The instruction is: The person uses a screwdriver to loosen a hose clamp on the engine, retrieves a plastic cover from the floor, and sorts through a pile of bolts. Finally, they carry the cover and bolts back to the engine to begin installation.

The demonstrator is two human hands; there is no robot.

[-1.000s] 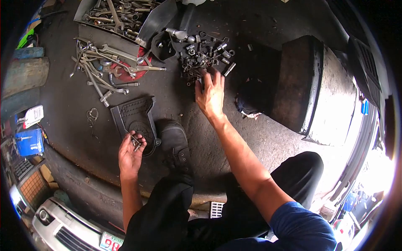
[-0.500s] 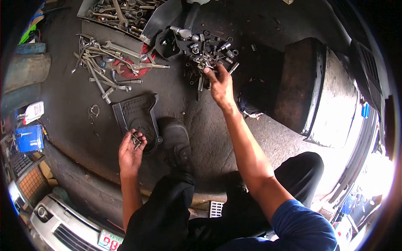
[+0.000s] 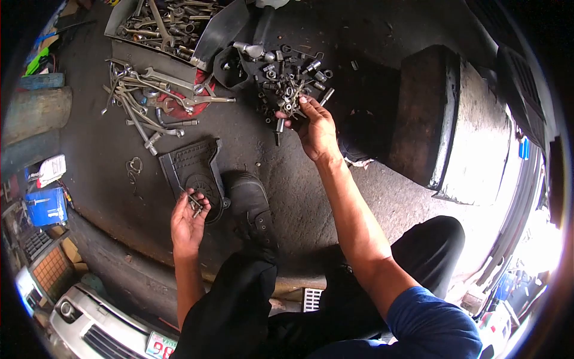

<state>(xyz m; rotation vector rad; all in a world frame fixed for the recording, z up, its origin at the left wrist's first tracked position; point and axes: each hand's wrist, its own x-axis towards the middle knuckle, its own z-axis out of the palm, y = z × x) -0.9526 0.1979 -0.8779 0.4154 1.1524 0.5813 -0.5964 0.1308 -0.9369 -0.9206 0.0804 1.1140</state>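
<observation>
My left hand is palm up with its fingers curled round a few small bolts, above the edge of a black plastic cover. My right hand reaches into a heap of sockets, nuts and bolts on the dark floor. Its thumb and fingers are spread at the near side of the heap, touching loose metal pieces; whether it grips one is hard to tell. A socket piece with a dark tip lies just below its fingertips.
A metal box of wrenches stands at the upper left, with loose wrenches and a red dish before it. Beside the heap is a dark container. A large block stands at right. My shoe is near the cover.
My right hand has opened wider and shifted slightly at the heap, its fingers now on both sides of some pieces. My left hand still holds the bolts. The view has shifted slightly.
</observation>
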